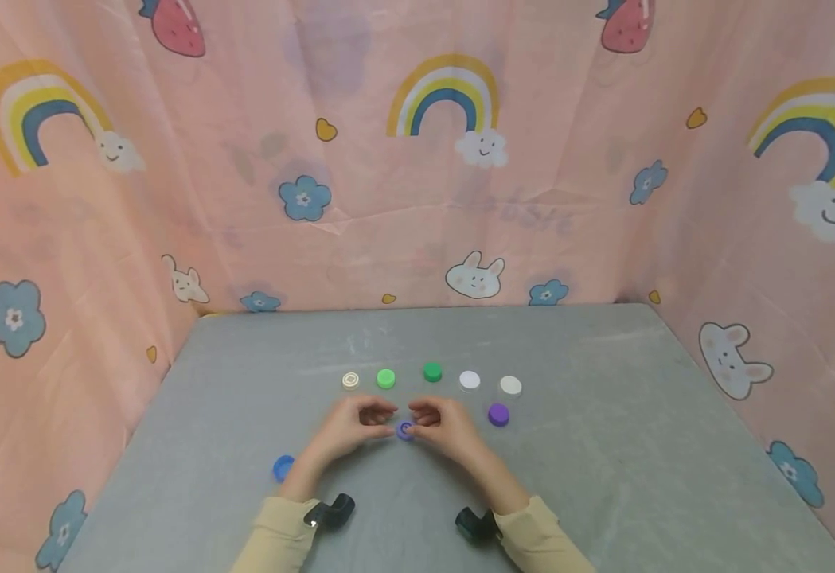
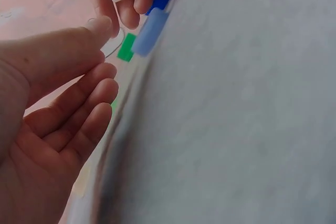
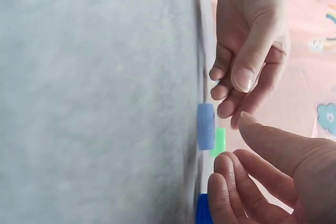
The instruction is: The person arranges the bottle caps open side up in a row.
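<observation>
A small periwinkle-blue bottle cap (image 1: 404, 430) lies on the grey table between my two hands, and the wrist views show it from the side as a thick disc (image 3: 206, 126). My left hand (image 1: 349, 430) is just left of it, thumb and fingers spread apart and loosely bent. Mirroring it on the right, my right hand (image 1: 449, 430) has its thumb tip overlapping the cap's edge in the head view. In the left wrist view the cap (image 2: 150, 32) sits on the table beyond the fingertips, and nothing shows in either hand.
Behind the hands runs a row of caps: cream (image 1: 350, 380), light green (image 1: 385, 379), dark green (image 1: 432, 372), and two white ones (image 1: 470, 380). A purple cap (image 1: 499, 415) sits to the right. A blue cap (image 1: 283, 468) lies beside the left forearm. Pink printed cloth (image 1: 388, 231) surrounds the table.
</observation>
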Demonstrator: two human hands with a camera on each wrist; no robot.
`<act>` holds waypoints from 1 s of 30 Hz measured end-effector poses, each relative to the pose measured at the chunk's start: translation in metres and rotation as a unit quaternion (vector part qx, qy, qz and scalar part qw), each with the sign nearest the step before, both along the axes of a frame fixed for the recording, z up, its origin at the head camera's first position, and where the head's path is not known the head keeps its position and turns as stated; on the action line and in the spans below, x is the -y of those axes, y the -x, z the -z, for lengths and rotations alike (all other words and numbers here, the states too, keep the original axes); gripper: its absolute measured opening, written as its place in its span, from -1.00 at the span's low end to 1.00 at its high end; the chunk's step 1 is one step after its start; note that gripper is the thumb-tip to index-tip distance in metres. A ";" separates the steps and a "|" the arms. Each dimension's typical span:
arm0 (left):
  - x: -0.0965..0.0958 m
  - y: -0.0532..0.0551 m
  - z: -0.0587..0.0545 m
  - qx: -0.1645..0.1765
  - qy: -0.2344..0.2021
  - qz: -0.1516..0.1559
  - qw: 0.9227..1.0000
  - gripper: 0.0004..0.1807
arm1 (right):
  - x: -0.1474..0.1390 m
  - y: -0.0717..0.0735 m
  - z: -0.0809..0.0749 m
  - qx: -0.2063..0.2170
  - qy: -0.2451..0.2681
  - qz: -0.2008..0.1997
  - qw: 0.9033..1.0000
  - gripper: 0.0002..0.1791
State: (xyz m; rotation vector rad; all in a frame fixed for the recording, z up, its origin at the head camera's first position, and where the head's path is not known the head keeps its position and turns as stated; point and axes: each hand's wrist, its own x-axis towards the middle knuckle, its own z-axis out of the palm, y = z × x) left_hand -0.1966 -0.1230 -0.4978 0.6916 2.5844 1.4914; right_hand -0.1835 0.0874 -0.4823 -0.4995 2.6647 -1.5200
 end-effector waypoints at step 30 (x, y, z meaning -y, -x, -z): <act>-0.016 -0.001 0.010 -0.019 0.038 -0.006 0.999 -0.71 | 0.000 -0.008 0.007 -0.006 -0.073 -0.001 0.997 -0.69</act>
